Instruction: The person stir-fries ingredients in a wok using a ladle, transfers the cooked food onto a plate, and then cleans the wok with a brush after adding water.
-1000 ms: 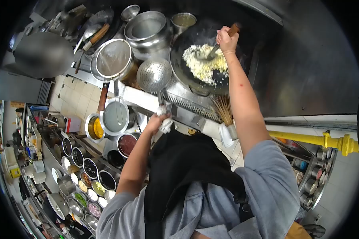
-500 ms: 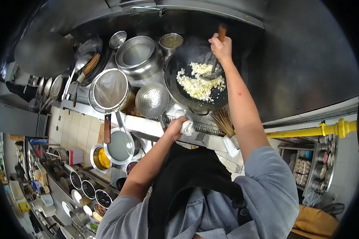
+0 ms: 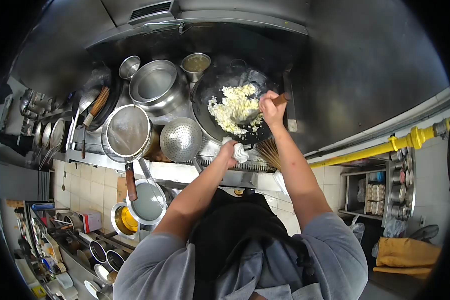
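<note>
At upper centre, the right hand (image 3: 272, 110) clenched a wooden-handled ladle (image 3: 283, 98); left of it lay fried rice (image 3: 228, 106), loose, yellow-and-white. The left hand (image 3: 229, 151) gripped a white cloth (image 3: 241, 153).

Right hand (image 3: 273, 107) wraps its grip around a wooden-handled ladle (image 3: 282, 98), lower end blurred among white and yellow food (image 3: 229, 109) in the wok (image 3: 217, 82). Left hand (image 3: 228, 150) grips a white cloth (image 3: 241, 154) at the wok's near rim. A perforated strainer (image 3: 181, 140) lies beside the wok.

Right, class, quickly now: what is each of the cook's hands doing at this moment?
Left hand: closed, holding a white cloth by the wok's near edge.
Right hand: closed around a wooden handle.
</note>
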`<action>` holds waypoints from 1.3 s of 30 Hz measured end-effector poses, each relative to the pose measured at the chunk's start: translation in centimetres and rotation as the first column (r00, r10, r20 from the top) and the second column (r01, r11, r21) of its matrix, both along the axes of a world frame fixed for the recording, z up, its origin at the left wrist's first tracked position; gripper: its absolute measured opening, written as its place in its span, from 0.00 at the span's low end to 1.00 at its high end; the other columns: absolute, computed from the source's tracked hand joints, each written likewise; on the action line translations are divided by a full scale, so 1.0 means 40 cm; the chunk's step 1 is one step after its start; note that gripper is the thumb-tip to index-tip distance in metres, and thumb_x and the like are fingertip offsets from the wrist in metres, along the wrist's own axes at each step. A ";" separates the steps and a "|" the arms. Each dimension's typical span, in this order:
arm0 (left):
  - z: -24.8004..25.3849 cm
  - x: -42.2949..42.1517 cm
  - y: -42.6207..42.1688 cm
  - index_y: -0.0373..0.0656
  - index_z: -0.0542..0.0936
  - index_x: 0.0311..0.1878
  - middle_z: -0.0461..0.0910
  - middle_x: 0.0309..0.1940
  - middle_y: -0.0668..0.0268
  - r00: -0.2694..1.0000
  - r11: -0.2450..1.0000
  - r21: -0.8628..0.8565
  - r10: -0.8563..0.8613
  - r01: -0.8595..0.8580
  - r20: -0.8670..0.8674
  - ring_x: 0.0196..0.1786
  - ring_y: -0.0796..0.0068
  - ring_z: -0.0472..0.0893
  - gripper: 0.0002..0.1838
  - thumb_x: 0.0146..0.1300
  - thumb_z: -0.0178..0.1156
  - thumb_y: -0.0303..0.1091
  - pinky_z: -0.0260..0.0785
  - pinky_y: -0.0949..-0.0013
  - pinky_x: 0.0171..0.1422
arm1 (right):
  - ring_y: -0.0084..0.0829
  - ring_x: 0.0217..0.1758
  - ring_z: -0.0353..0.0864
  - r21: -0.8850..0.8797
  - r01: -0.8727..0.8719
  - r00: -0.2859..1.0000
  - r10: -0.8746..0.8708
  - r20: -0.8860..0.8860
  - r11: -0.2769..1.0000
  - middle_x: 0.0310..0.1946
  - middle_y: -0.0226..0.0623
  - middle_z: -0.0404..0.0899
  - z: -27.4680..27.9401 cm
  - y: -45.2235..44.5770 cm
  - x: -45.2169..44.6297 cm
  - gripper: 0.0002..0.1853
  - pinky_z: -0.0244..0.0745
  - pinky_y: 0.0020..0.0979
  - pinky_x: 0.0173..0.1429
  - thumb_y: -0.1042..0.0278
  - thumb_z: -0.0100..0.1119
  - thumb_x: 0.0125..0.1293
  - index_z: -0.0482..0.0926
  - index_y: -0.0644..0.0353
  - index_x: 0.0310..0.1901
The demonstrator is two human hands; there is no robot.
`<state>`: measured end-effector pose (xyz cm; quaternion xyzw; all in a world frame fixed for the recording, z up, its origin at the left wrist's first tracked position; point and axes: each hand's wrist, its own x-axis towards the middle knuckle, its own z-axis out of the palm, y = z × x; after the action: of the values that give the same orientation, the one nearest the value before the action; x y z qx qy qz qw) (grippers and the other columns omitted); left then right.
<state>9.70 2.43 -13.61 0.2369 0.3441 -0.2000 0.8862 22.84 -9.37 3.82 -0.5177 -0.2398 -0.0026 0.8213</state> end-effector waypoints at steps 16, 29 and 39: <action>-0.090 0.087 -0.001 0.39 0.78 0.40 0.81 0.29 0.62 0.993 0.998 0.050 -0.030 0.036 -0.113 0.29 0.67 0.82 0.10 0.70 0.51 0.35 0.75 0.54 0.32 | 0.17 0.12 0.56 0.057 -0.003 0.998 0.007 -0.065 0.998 0.12 0.26 0.60 0.075 0.008 -0.097 0.13 0.53 0.24 0.18 0.82 0.47 0.59 0.62 0.59 0.18; 0.106 -0.071 -0.104 0.31 0.76 0.36 0.76 0.27 0.59 0.965 0.898 0.366 0.262 -0.244 0.000 0.24 0.61 0.77 0.06 0.60 0.55 0.25 0.67 0.53 0.24 | 0.23 0.09 0.56 0.104 0.115 0.988 -0.103 -0.115 0.988 0.11 0.30 0.59 0.143 0.005 -0.123 0.13 0.56 0.29 0.15 0.78 0.49 0.59 0.61 0.59 0.18; 0.177 -0.269 -0.115 0.35 0.78 0.43 0.80 0.35 0.58 0.985 0.925 0.351 0.169 -0.148 -0.029 0.35 0.62 0.83 0.09 0.61 0.52 0.24 0.77 0.56 0.36 | 0.20 0.11 0.57 0.098 -0.022 0.998 0.028 -0.058 0.995 0.11 0.28 0.59 0.143 -0.039 -0.213 0.13 0.55 0.26 0.17 0.82 0.47 0.60 0.62 0.58 0.20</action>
<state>-1.07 -2.17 -6.53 0.3549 0.4178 -0.0706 0.8333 14.33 -10.94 9.54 -0.4740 -0.2216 0.0115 0.8521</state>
